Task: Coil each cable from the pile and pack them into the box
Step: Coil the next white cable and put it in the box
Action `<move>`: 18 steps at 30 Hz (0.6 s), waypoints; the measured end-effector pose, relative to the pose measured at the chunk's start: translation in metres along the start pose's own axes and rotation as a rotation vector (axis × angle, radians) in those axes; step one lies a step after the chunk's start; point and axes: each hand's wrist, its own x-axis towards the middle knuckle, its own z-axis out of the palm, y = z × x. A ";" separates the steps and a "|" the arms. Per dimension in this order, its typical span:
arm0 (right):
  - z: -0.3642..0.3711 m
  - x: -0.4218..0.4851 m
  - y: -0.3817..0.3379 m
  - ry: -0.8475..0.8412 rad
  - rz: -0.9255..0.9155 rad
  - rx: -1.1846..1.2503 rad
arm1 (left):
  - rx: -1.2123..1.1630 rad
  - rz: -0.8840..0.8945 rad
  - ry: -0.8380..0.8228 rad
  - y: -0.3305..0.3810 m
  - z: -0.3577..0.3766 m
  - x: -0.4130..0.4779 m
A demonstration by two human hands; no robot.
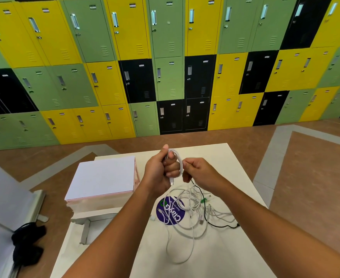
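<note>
Currently the left hand (161, 169) grips a white cable (177, 154) coil mid-frame; the right hand (197, 171) pinches its strand. Even loops, lightly tensioned, should draw it cleanly from the pile (195, 209) below.

Small white cable coil (178, 163) above a tangled white-and-black cable pile (195, 209), white-topped pink box (103, 177) just left

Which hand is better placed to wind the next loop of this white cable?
Right. The right hand pinches the white cable beside the coil, with slack trailing to the pile, while the left hand is occupied gripping the loops already wound.
</note>
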 end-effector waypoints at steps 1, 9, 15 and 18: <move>0.003 -0.002 0.003 -0.010 0.020 -0.043 | -0.059 0.022 0.002 0.002 0.001 0.002; 0.025 -0.015 -0.004 -0.183 0.145 -0.489 | 0.246 0.441 0.197 -0.002 -0.005 0.014; 0.012 -0.018 -0.056 -0.158 -0.069 -0.930 | 0.925 0.530 0.212 -0.014 -0.024 0.010; -0.001 -0.012 -0.077 -0.040 -0.169 -1.025 | 1.019 0.377 0.068 -0.020 -0.025 0.004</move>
